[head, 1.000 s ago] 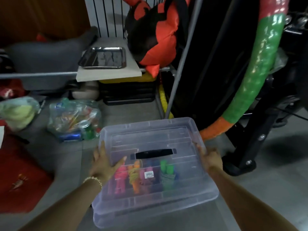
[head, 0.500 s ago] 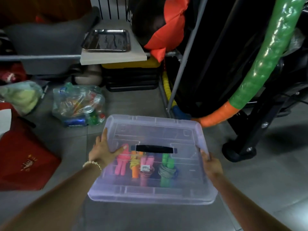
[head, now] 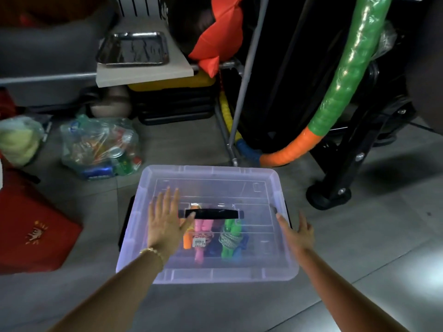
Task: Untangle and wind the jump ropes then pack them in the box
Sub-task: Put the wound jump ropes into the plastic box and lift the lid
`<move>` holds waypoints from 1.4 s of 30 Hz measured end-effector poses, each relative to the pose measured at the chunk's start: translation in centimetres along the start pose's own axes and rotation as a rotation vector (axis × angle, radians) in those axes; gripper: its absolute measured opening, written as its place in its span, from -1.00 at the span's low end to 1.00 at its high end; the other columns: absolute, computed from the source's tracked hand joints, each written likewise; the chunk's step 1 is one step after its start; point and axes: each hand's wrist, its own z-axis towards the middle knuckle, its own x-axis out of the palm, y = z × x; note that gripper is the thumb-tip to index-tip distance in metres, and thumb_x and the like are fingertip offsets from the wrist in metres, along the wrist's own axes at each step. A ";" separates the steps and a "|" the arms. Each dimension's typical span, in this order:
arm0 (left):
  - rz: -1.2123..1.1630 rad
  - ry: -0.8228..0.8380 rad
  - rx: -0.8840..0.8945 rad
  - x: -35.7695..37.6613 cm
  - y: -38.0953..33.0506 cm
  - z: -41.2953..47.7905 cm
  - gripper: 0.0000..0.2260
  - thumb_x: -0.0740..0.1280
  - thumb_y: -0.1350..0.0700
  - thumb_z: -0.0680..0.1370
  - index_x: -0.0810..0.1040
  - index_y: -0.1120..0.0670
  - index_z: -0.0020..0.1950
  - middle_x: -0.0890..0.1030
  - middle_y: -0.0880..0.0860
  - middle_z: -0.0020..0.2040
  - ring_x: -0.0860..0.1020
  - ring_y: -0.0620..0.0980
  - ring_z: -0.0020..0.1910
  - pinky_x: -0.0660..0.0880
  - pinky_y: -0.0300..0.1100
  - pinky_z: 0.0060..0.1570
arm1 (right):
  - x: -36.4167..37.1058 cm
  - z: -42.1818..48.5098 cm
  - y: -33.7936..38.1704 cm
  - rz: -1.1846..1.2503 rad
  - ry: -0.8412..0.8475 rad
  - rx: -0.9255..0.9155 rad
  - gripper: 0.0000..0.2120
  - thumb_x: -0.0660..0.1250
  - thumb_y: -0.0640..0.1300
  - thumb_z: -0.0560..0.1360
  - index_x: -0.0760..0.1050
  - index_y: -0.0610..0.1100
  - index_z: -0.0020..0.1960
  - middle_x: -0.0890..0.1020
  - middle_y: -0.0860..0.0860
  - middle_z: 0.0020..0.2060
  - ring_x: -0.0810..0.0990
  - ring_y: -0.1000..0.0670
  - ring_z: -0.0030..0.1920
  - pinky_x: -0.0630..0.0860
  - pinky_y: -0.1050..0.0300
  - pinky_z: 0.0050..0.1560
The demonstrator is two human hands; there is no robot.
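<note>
Resting on the tiled floor [head: 359, 248], the clear plastic box [head: 208, 275] has its lid [head: 254, 188] on, and the wound jump ropes [head: 229, 238] show through it, bunched under the lid's black handle [head: 215, 213] with orange, pink, green and blue parts side by side. The left hand [head: 165, 221] lies flat on the lid, fingers straight and slightly spread, its thumb touching the handle's left end. The right hand [head: 298, 232] is at the box's right edge with fingers spread; its thumb lies on the rim, holding nothing. Just beyond the box's far edge a grey pole [head: 244, 87] meets the floor beside a green and orange hoop [head: 340, 75]. Right of the box stands a black stand foot [head: 335, 195]. Beyond its left corner sits a clear bag of cans [head: 100, 147], a red bag [head: 31, 231] lies well to its left, and further back a metal tray [head: 133, 49] rests on a white shelf.
</note>
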 end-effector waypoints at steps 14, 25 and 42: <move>0.154 0.095 0.211 4.6 -7.1 -0.3 -0.23 -0.41 -0.40 0.45 0.09 -0.12 0.53 0.08 -0.01 0.56 0.02 0.11 0.54 -0.10 0.19 0.48 | 1.0 -0.5 -0.8 0.369 -0.161 -0.244 -0.86 0.47 -0.07 0.40 0.66 -0.03 -0.04 0.67 0.17 -0.27 0.61 0.29 -0.25 0.49 0.32 -0.18; 0.073 0.103 0.253 3.5 -6.6 -0.1 -0.13 -0.60 -0.37 0.34 -0.08 -0.09 0.55 -0.09 -0.08 0.55 -0.06 0.03 0.55 -0.18 0.00 0.48 | 5.3 -3.3 2.4 -0.288 -0.145 -0.621 -0.38 -0.10 0.24 0.54 0.17 -0.02 0.50 0.13 0.00 0.51 0.00 -0.02 0.53 -0.24 0.09 0.46; -0.637 0.112 -0.540 -1.7 8.1 0.3 -0.03 0.37 -0.40 0.23 0.17 0.08 0.47 0.34 0.11 0.38 0.36 0.15 0.35 0.35 0.06 0.33 | 11.4 -4.4 4.5 -0.762 0.028 -0.780 -0.19 -0.47 0.45 0.35 -0.14 0.16 0.52 -0.16 0.04 0.54 -0.33 0.02 0.48 -0.35 -0.03 0.45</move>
